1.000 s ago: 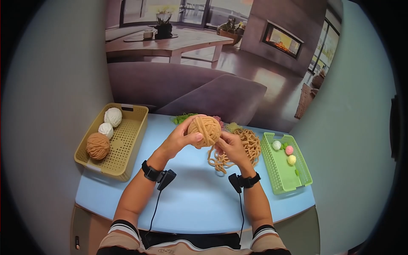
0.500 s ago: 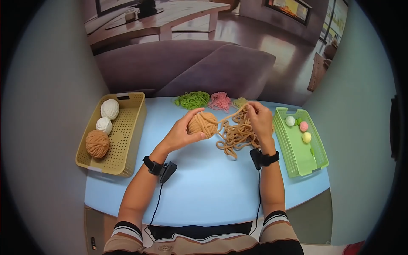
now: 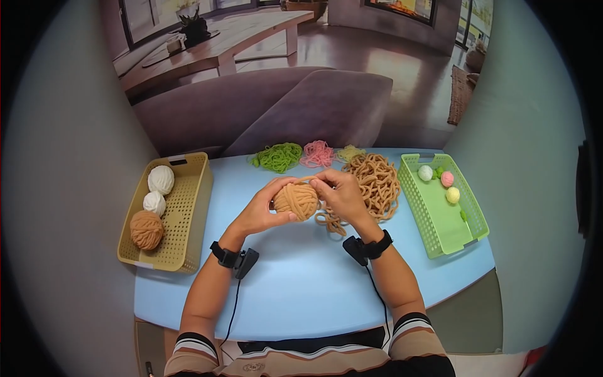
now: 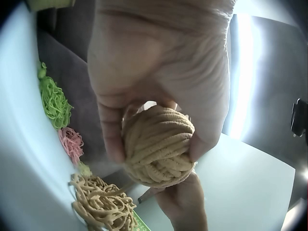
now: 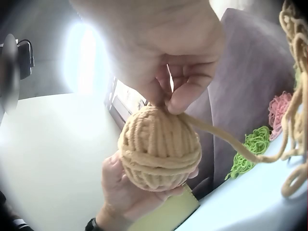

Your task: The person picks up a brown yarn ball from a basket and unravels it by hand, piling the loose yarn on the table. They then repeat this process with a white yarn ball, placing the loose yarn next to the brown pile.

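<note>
centrally, ball of thick tan yarn (image 3: pixel 296 201) held above the table (image 3: pixel 282 283), between the two hands. roughly round; no clear long axis. in the right wrist view, one band of windings runs crosswise over the others.

left hand (image 3: pixel 256 210): curled round the ball from its left side, thumb on the near side, fingers on the far side.

right hand (image 3: pixel 341 198): thumb and fingers pinch the tan strand (image 5: pixel 221 134) right against the ball's surface. in the head view, this pinch lies at the ball's far right edge.

key relation: ball to the left of the right hand, loose tan heap (image 3: pixel 377 185) to its right and slightly behind. right hand nearer the heap; left hand on the ball's opposite side. strand runs slack from pinch toward heap. a few tan loops (image 3: pixel 331 223) lie on the near left side of the heap, just beside the right hand.

along the far edge of the table, left to right: green yarn (image 3: pixel 277 157), pink yarn (image 3: pixel 317 154), pale yellow yarn (image 3: pixel 350 152), the last just beside the heap.

far left: tan basket (image 3: pixel 179 213) with two white balls (image 3: pixel 161 180) and one brown ball (image 3: pixel 146 230), in a row along its left side. far right: green basket (image 3: pixel 446 229) with small white, pink and yellow balls (image 3: pixel 453 195) and green pieces (image 3: pixel 463 215).
</note>
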Tool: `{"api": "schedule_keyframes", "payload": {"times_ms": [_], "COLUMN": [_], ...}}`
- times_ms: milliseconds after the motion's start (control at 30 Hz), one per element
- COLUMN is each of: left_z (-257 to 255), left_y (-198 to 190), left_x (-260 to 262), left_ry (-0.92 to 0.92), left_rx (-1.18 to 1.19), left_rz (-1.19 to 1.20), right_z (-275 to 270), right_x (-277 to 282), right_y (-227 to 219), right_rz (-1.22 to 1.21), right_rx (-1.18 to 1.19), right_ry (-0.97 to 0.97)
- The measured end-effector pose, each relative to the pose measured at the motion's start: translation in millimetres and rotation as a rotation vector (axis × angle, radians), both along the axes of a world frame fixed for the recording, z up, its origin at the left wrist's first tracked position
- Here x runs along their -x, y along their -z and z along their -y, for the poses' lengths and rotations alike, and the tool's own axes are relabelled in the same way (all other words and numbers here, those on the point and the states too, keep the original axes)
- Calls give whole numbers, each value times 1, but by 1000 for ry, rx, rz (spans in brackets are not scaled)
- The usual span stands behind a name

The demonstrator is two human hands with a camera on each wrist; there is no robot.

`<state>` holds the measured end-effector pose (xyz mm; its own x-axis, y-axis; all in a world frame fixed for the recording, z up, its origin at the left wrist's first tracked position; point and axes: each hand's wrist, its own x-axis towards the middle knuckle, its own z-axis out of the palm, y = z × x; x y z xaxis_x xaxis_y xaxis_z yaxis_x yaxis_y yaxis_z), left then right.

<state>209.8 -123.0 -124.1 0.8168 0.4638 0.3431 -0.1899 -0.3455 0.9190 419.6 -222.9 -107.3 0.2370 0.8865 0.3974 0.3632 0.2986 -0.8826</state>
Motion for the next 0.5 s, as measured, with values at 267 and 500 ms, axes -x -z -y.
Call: {"api": "schedule_keyframes", "payload": {"times_ms": [267, 500], "left_z": [-7, -13], "left_y": [-14, -10], "left_x": [9, 5], "left_ry": [-154, -247], "left_rx": [250, 208], "left_rz": [229, 216], "right_z": [-2, -2], "right_x": [-71, -34], "right_y": [2, 2], "right_rz": [457, 440], "right_rx": [188, 26], "right_ry": [461, 138]}}
